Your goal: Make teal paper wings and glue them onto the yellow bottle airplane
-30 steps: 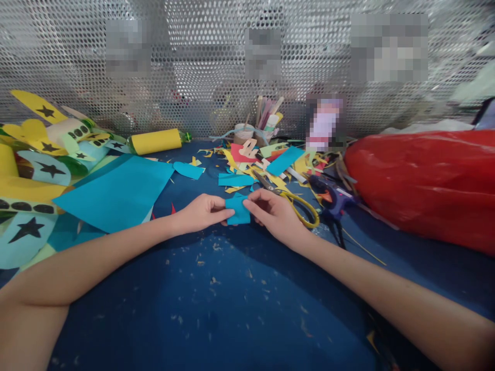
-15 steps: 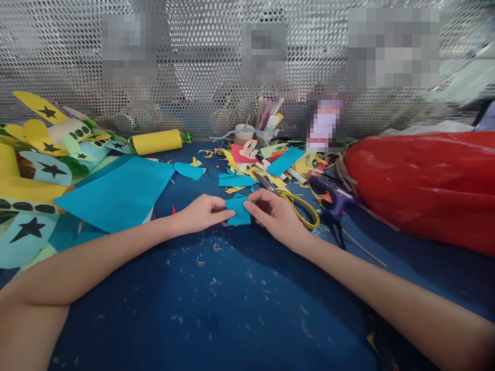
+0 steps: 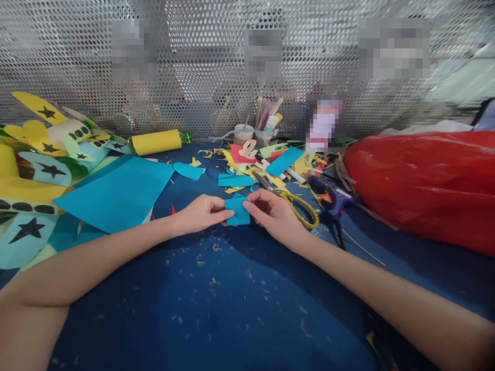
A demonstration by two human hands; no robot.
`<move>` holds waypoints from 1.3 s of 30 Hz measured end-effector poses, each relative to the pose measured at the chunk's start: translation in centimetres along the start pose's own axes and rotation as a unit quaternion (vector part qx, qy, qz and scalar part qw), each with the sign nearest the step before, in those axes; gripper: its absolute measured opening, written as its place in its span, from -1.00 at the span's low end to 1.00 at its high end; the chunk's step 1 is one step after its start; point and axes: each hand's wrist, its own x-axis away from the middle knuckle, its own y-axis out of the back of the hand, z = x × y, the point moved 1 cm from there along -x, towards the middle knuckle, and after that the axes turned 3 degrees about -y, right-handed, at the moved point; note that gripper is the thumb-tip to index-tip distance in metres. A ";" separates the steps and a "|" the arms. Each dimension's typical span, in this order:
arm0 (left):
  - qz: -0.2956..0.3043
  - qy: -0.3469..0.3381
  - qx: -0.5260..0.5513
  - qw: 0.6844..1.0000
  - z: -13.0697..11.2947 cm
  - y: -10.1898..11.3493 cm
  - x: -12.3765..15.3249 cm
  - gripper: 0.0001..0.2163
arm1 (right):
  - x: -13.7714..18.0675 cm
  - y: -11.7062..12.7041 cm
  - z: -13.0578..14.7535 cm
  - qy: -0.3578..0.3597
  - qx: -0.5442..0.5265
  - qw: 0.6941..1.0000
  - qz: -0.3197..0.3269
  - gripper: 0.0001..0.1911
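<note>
Between my two hands is a small piece of blue paper [image 3: 238, 214], held just above the table. My left hand [image 3: 201, 212] pinches its left edge with the thumb in front. My right hand [image 3: 274, 214] pinches its upper right corner between thumb and fingers. Scissors with yellow handles [image 3: 303, 210] lie right behind my right hand, partly covered by it. A cut blue strip [image 3: 235, 180] rests behind the held piece. Left of it lies a blue piece with a rounded end [image 3: 188, 170]. A large blue sheet [image 3: 119, 190] spreads beyond my left forearm.
A glue gun [image 3: 334, 198] and a big red plastic bag [image 3: 425, 185] are on the right. Paper scraps [image 3: 278, 178] pile up before cups of sticks [image 3: 244, 135]. Yellow-wrapped bottle [image 3: 157, 142] and paper planes [image 3: 50, 141] stand left. A perforated metal screen [image 3: 209, 46] closes the back.
Almost nothing differs: both hands keep the same pinch on the blue paper, and the view has shifted very slightly.
</note>
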 end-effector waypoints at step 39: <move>0.000 0.027 0.091 0.995 0.3 -1.0 -0.2 -0.81 | 0.1 0.1 -0.1 0.032 0.044 0.998 -0.033 -0.75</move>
